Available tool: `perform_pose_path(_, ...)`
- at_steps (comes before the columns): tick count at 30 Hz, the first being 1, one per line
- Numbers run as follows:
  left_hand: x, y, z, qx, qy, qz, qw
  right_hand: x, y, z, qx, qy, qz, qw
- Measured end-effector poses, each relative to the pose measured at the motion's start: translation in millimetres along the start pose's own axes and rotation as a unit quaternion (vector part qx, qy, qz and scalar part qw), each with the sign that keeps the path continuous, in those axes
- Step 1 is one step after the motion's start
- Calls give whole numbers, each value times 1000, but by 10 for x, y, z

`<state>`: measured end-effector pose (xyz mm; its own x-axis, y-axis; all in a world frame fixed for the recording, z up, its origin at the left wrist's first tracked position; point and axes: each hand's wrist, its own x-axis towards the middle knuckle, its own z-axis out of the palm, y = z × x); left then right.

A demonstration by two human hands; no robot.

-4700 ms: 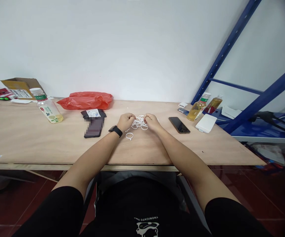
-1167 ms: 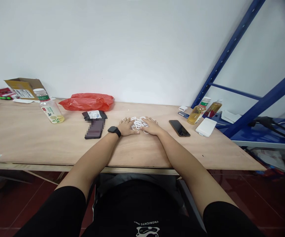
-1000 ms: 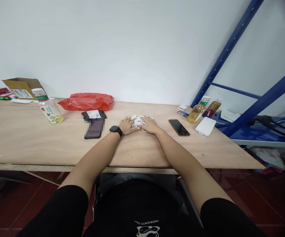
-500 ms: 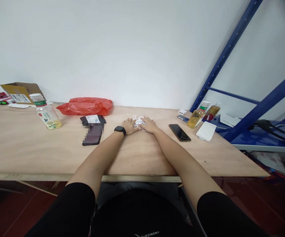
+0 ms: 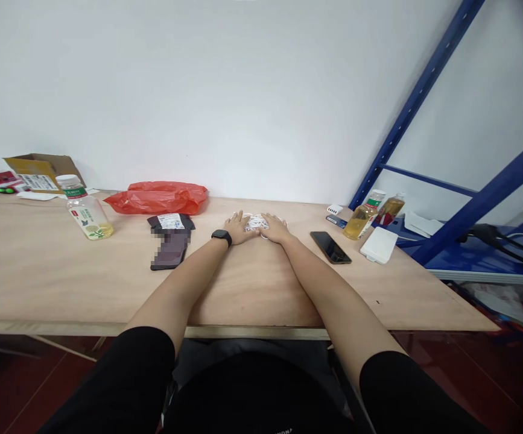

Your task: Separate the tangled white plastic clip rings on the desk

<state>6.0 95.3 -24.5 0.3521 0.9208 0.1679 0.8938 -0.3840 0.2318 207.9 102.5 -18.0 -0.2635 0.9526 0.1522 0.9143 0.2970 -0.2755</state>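
Note:
A tangled pile of white cable (image 5: 256, 223) lies on the wooden table, partly covered by both hands. My left hand (image 5: 239, 229), with a black watch on the wrist, rests flat with fingers spread on the pile's left side. On the right side of the same pile, my right hand (image 5: 274, 229) lies palm down with its fingers stretched out. Neither hand is closed around the cable. Loops of it show between the hands and past the fingertips.
Left: a dark packet (image 5: 171, 241), red plastic bag (image 5: 157, 198), drink bottle (image 5: 84, 211) and cardboard box (image 5: 44, 172). Right: a phone (image 5: 330, 247), white case (image 5: 379, 245), two bottles including one of yellow drink (image 5: 364, 216), and a blue metal rack (image 5: 417, 102).
Both hands stay on the white cable pile, their fingers slightly more spread and the cable between them showing a little flatter. The view has shifted slightly.

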Motion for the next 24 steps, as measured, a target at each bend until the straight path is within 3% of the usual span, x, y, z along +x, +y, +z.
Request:
perform_pose_path(4,-101,6,-37,-5,28,-13,1000,-96,5,-71,0,4,-7,1000)
perform_pose_path(11,-423,-88,-147,-3,54,-55,997,-276,-2,-254,9,113,-68,991)
perform_pose_path(15,-573,-10,-256,-29,106,-74,991,-422,-5,-273,0,146,-42,988)
perform_pose_path(22,-605,379,-183,-111,179,-38,977,-628,59,-268,18,86,51,995)
perform_pose_path(24,-637,414,-148,-103,173,12,980,-644,77,-263,15,72,58,996)
